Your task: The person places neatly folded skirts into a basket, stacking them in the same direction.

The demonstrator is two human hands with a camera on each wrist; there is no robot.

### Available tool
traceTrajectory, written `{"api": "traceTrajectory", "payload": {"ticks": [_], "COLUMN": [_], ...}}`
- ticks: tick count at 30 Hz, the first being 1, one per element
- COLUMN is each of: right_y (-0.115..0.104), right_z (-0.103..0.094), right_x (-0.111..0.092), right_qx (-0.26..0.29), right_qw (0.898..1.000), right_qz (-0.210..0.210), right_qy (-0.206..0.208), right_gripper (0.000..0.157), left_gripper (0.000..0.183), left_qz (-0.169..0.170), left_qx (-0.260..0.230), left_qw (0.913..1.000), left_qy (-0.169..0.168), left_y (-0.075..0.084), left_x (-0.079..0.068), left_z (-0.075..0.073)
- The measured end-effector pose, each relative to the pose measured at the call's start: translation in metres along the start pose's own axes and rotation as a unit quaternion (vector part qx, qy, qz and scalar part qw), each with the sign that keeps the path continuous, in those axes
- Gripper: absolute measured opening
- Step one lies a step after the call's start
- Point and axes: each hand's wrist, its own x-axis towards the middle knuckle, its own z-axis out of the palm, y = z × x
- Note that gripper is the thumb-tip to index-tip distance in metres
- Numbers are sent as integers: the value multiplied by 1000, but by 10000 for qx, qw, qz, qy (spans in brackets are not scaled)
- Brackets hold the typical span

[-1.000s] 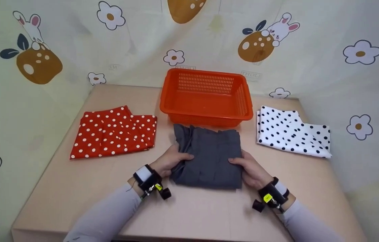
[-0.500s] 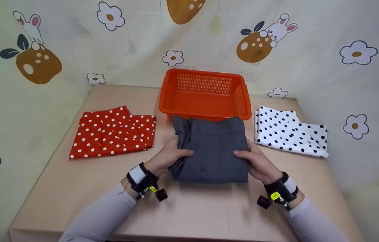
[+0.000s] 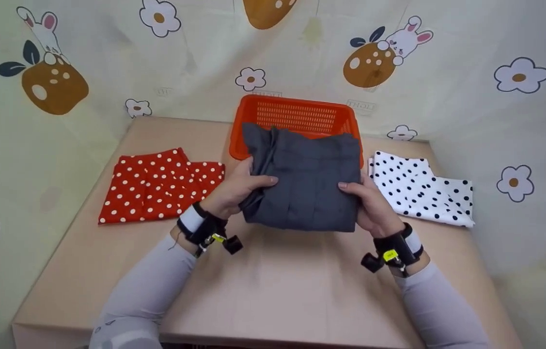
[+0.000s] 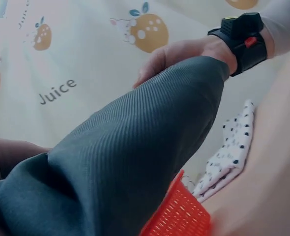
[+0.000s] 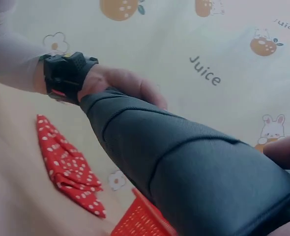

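A folded dark grey cloth garment (image 3: 309, 184) is held up off the table between both hands. My left hand (image 3: 234, 191) grips its left side, thumb on top and the other fingers hidden underneath. On the opposite side my right hand (image 3: 374, 203) grips it the same way. The far edge of the garment overlaps the front of the orange-red plastic basket (image 3: 297, 104) in the head view and hides much of its inside. In the left wrist view the garment (image 4: 135, 142) sags between the hands, with part of the basket (image 4: 179, 216) beyond it.
Left on the table (image 3: 292, 291) lies a folded red cloth with white dots (image 3: 156, 186). A folded white cloth with black dots (image 3: 420, 191) lies at the right. A printed curtain (image 3: 195, 53) hangs behind and along the sides.
Both hands have lifted the grey garment off the table and moved it forward, from in front of the basket to over its front rim. The two dotted cloths have stayed put.
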Motion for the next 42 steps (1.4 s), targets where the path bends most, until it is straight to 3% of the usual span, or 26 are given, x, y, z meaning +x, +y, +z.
{"api": "traceTrajectory", "payload": {"ticks": [3, 9, 17, 23, 27, 32, 37, 42], "right_y": [-6, -16, -26, -29, -21, -13, -7, -2], "right_z": [-2, -8, -22, -24, -30, -33, -33, -31], "right_x": [9, 38, 75, 94, 101, 111, 118, 123], "right_qx": [213, 629, 842, 827, 869, 1036, 1166, 1753], "right_qw": [9998, 9979, 9931, 9879, 9865, 9823, 9763, 9651], "right_qz": [-27, -174, -722, -1200, -1176, -1103, -1308, -1520], "right_qy": [15, 39, 386, 537, 737, 1102, 1271, 1219], "right_gripper": [57, 59, 49, 46, 47, 53, 62, 65], "left_gripper": [51, 48, 49, 41, 38, 39, 37, 49], "left_qz": [-3, -99, 111, 254, 69, -15, 336, 961], "left_qx": [-377, -842, -1325, -1549, -1622, -1824, -2116, -1759], "left_qw": [9993, 9962, 9909, 9860, 9828, 9787, 9719, 9716], "left_qy": [-82, 195, 214, 566, 877, 940, 976, 1254], "left_y": [1, 1, 12, 13, 3, -4, -8, -11], "left_x": [8, 31, 66, 87, 94, 97, 101, 106], "left_z": [-2, -9, -19, -36, -50, -57, -57, -50]}}
